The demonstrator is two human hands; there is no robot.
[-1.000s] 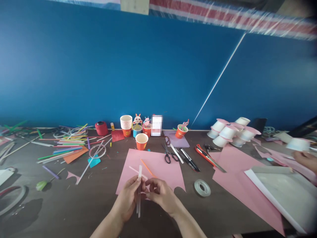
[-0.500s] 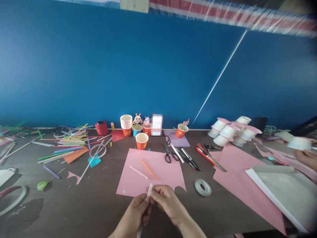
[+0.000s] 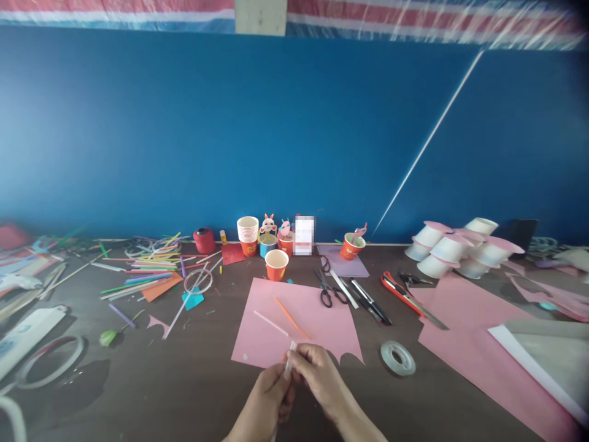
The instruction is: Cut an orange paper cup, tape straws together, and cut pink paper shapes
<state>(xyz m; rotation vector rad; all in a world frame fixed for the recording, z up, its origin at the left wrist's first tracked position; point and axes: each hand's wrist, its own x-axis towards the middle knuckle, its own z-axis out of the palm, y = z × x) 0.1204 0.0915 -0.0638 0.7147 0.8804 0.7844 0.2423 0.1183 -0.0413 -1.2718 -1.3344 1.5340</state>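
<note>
a dark tabletop (image 3: 151,380) is seen before a blue wall (image 3: 230,135). a pink paper sheet (image 3: 317,313) lies at the centre, with an orange straw (image 3: 291,317) and a white straw (image 3: 270,322) on it. a tape roll (image 3: 397,358) sits just to its right, black scissors (image 3: 327,290) beyond it. over the sheet's near edge, a clear straw (image 3: 289,362) is pinched upright, the grip of the left hand (image 3: 264,402) and the right hand (image 3: 317,374) both closed on it

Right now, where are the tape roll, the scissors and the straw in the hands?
tape roll (image 3: 398,358), head view, on its near rim
scissors (image 3: 327,288), head view, near the pivot above the handles
straw (image 3: 291,355), head view, on the tip above the fingers
</note>
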